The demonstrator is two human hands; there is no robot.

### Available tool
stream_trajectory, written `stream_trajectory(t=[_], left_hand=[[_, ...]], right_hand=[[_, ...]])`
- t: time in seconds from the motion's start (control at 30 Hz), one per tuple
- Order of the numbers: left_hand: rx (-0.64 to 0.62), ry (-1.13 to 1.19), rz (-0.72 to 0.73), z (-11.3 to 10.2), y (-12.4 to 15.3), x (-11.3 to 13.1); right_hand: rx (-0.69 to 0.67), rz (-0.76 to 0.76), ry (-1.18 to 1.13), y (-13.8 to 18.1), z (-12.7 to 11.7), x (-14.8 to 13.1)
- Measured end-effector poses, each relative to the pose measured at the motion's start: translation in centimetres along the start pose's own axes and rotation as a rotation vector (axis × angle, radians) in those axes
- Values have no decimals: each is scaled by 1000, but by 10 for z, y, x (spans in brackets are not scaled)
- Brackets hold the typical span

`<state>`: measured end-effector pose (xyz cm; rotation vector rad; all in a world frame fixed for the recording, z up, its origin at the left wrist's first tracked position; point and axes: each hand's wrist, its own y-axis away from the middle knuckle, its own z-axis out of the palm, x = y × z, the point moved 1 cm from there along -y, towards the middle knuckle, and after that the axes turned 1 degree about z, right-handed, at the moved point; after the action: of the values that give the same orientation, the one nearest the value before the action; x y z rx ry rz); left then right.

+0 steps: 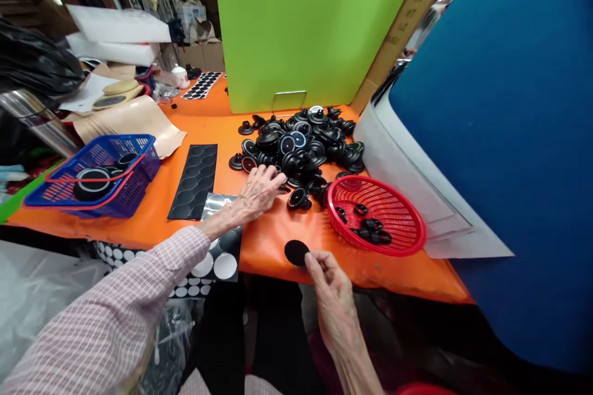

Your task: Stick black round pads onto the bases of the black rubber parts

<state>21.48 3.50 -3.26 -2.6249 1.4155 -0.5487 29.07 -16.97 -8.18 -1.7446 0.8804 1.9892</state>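
Observation:
My right hand [331,287] pinches a thin black round sticker [296,252] by its edge, over the front of the orange table. At the near left side of a heap of black round plastic parts [301,145], my left hand [262,188] has its fingers curled down on one dark part, mostly hidden beneath them. Some parts in the heap show a pale ring on a flat face. Under my left forearm lies a sheet of round stickers [225,265], with white circles where stickers are gone. Another black sticker sheet [193,180] lies to its left.
A red plastic basket [398,247] with several small black pieces stands right of the heap. At the left is a blue basket [139,194] holding black ringed parts. A green panel [319,24] stands behind the heap, and a large blue sheet [504,136] rises on the right.

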Motion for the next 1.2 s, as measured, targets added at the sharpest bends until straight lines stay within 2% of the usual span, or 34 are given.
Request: stream_trajectory(t=[0.07, 0.2, 0.3, 0.37, 0.5, 0.57, 0.7, 0.87, 0.93, 1.0, 1.1, 1.2], left_hand=[[78, 203, -157, -8, 15, -5], [181, 765, -471, -13, 43, -19], [277, 1163, -721, -10, 52, -28], [316, 1326, -818, -9, 53, -30], [319, 1416, -809, -9, 59, -26], [307, 1466, -805, -10, 66, -21], [319, 1557, -825, -12, 75, -18], [583, 1519, -972, -8, 76, -37], [629, 1506, -993, -7, 78, -43], [620, 1524, -997, -5, 82, -44], [589, 1572, -996, 0, 87, -35], [613, 1578, -989, 4, 86, -28]], right_hand=[[8, -11, -4, -2, 2, -4], [11, -54, -37, -9, 8, -11], [-2, -62, -68, -15, 16, -12], [-55, -36, -164, -19, 25, -15], [-172, -60, -430, -29, 50, -26], [-165, -113, -486, -36, 62, -28], [-93, -175, -290, -41, 83, -18], [-55, -272, -165, -39, 94, -6], [0, -305, -110, -45, 92, -5], [22, -306, -38, -52, 92, -5], [-90, -272, 18, -57, 99, -3], [-197, -297, 46, -51, 110, -2]])
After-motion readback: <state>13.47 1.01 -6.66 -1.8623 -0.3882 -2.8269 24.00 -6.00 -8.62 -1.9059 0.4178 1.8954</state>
